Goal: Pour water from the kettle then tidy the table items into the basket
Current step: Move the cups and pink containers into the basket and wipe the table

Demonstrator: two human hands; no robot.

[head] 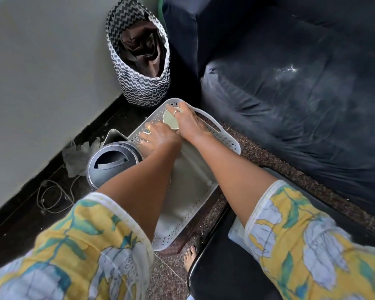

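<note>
A white perforated plastic basket (216, 135) sits on the floor beside the sofa. A pale cup (171, 121) stands in its far end, and my right hand (189, 122) is wrapped over the cup's rim from the right. My left hand (159, 136) reaches into the basket just left of the cup, fingers spread against the basket's wall; whether it grips anything is hidden. A grey kettle (111, 161) with a steel spout stands at the basket's left side, touching my left forearm.
A black-and-white zigzag fabric bag (138, 83) stands by the wall behind the basket. A dark sofa (290, 83) fills the right. A black table edge (221, 256) lies at the bottom right. A cable (52, 198) and crumpled plastic (74, 156) lie on the floor at left.
</note>
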